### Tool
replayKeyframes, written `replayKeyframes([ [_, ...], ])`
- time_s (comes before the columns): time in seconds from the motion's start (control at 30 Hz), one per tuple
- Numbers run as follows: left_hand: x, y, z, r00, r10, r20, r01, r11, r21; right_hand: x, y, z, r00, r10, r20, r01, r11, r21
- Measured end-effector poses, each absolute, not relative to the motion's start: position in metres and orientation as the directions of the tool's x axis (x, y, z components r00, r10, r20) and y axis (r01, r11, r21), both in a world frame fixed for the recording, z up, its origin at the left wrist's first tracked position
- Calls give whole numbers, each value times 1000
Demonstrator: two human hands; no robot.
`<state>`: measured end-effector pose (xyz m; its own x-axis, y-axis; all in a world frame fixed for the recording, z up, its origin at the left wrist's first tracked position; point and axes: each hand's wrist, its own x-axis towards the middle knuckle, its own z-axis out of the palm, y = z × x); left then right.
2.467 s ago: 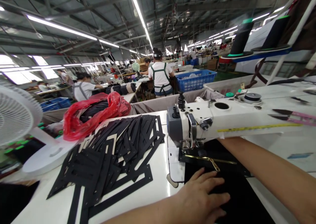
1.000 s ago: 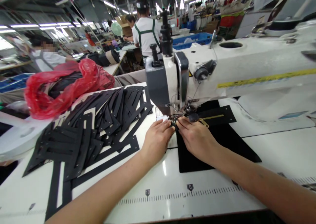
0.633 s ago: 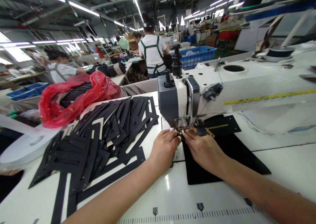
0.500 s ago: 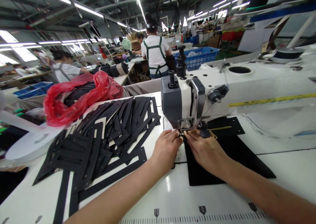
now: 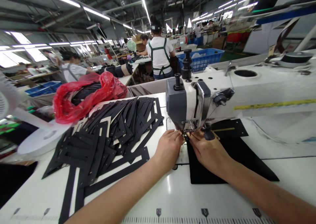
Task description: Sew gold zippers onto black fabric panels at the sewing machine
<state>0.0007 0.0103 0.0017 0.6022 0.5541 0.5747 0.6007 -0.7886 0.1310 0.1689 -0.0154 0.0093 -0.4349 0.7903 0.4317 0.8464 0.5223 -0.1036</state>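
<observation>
A white and grey sewing machine [image 5: 190, 102] stands over a dark piece of fabric [image 5: 209, 168] on the white table. Close to the needle area, on its left side, my left hand [image 5: 169, 148] has its fingers pressed together at the edge of the work. My right hand [image 5: 208, 150] rests on the black fabric just right of the needle, fingers close together at its upper left edge. Both sets of fingertips are partly hidden under the machine head. A brass-coloured zipper strip [image 5: 224, 129] lies behind my right hand.
Many black cut strips [image 5: 98, 145] are heaped at the left of the table [image 5: 148, 197]. Behind them sits a red plastic bag [image 5: 74, 110], with a white fan base [image 5: 41, 140] at far left. Beyond are a blue basket [image 5: 204, 58] and a person in a white shirt [image 5: 159, 52].
The whole view has shifted slightly, so things appear further right. My left hand's fingers look more bunched; both hands stay beside the needle.
</observation>
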Motion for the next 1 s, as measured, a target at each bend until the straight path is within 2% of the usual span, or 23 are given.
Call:
replayKeyframes([
  [0.6,3,7,2,570,561,600,576,-794,196,170,-17,4,-397,754,524,833,535,-139],
  [0.8,2,8,-1,537,624,568,590,-759,275,174,-14,-6,-385,741,551,887,461,-1],
  [0.9,-6,-10,6,481,695,535,582,-709,398,183,-26,-13,-363,735,573,914,399,67],
  [1.0,-12,-44,14,366,837,406,485,-544,684,193,-59,-18,-354,740,572,928,355,114],
])
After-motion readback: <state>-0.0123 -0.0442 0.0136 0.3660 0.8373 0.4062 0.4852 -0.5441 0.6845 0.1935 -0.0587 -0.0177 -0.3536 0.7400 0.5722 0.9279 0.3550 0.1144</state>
